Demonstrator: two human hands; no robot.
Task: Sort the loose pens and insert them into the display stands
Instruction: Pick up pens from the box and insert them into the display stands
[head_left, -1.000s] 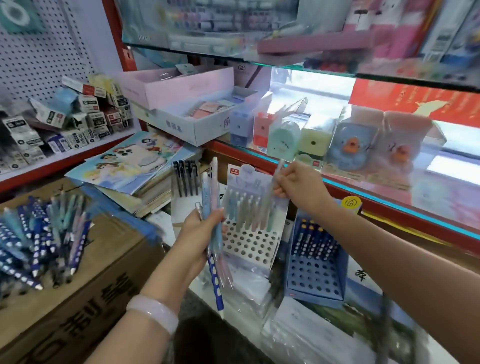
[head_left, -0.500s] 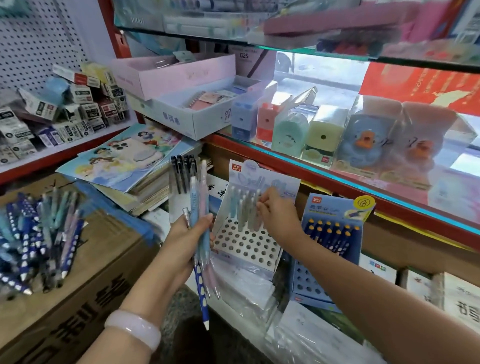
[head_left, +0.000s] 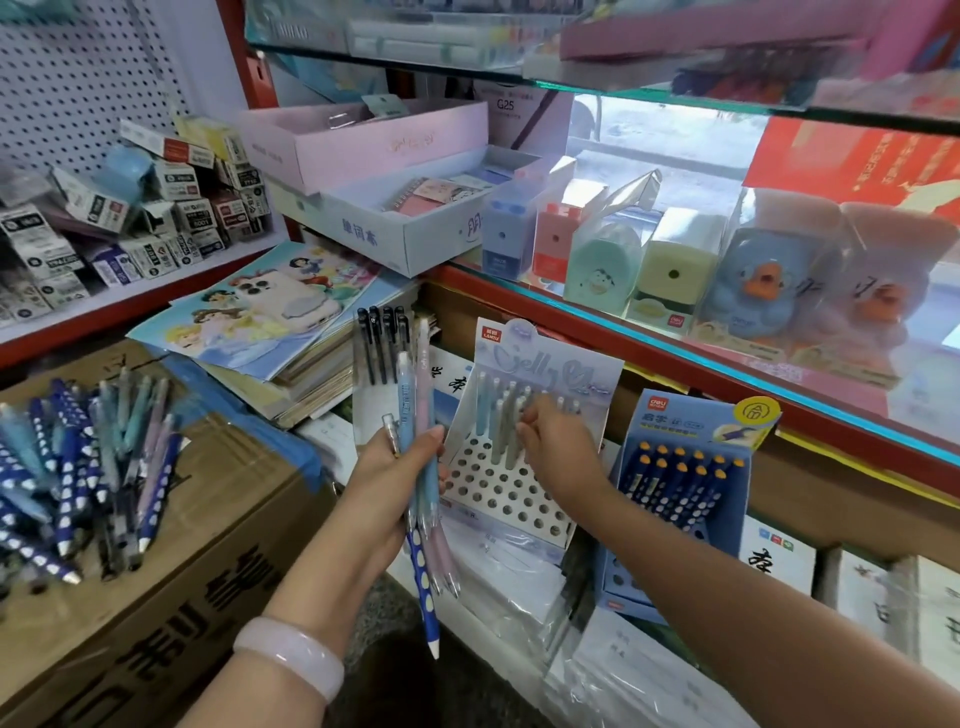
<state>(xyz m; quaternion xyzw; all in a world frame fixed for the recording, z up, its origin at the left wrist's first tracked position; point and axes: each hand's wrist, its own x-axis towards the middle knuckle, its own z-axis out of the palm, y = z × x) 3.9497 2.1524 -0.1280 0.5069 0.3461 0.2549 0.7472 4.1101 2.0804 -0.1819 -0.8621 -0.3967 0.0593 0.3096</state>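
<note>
Gripping a small bunch of pens (head_left: 422, 467), the left hand (head_left: 400, 478) has its fingers curled round their middles, thumb across the front. The bunch stands nearly upright, long axis running from the caps near the top down to the tips below the palm; one dark blue pen with pale dots (head_left: 423, 587) hangs lowest, its white tip pointing down and slightly right.

The right hand (head_left: 558, 447) reaches into the pale stand (head_left: 506, 493), fingertips pinched on the top of a pen (head_left: 524, 410) seated among the back rows, though whether it is fully home is hard to tell. Those seated pens lean back with the stand, tops up. To the right sits a blue stand (head_left: 675, 499) with dotted blue pens in its rear holes.

More loose pens (head_left: 88, 467) lie heaped on the cardboard box (head_left: 218, 545) at the left, pointing every which way.

These pens look light, stiff and smooth, likely to slip in a bundle; each is best taken near the upper barrel, between thumb and two fingers, tip aimed down at a hole.
</note>
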